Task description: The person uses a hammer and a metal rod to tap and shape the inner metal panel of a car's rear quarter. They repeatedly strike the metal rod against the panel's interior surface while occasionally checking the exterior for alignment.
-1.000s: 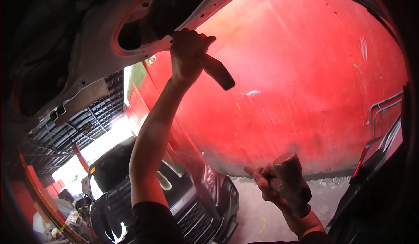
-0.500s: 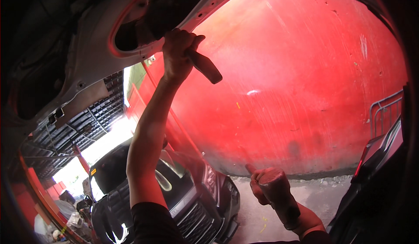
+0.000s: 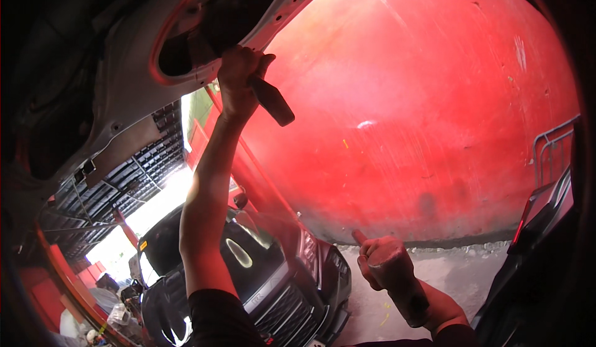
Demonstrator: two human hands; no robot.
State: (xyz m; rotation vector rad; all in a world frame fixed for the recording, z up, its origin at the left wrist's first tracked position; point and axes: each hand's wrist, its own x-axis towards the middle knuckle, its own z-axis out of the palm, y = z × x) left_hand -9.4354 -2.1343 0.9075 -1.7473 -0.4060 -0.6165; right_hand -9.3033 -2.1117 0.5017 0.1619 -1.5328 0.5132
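My left hand [image 3: 237, 77] is raised, its fist closed around a dark, flat bar [image 3: 273, 102] with a blunt end that slants down to the right. It is at the edge of an oval opening in a light metal panel [image 3: 133, 95], which looks like a car's raised tailgate; whether the bar touches it is hidden. Lower right, my right hand [image 3: 367, 265] grips a hammer [image 3: 397, 278] with a thick head and a round, worn face. A short end of its handle sticks out past my fingers. The hammer is well apart from the panel.
A black car [image 3: 267, 285] stands below my left arm, front toward the right. Behind is a large red wall [image 3: 403, 117]. At the right are a metal railing [image 3: 552, 148] and a red tail light [image 3: 520, 226]. Clutter [image 3: 115, 303] lies lower left.
The view has turned slightly, so the car and wall sit further right. My left hand and its bar appear a little further left and lower. Both hands keep their hold.
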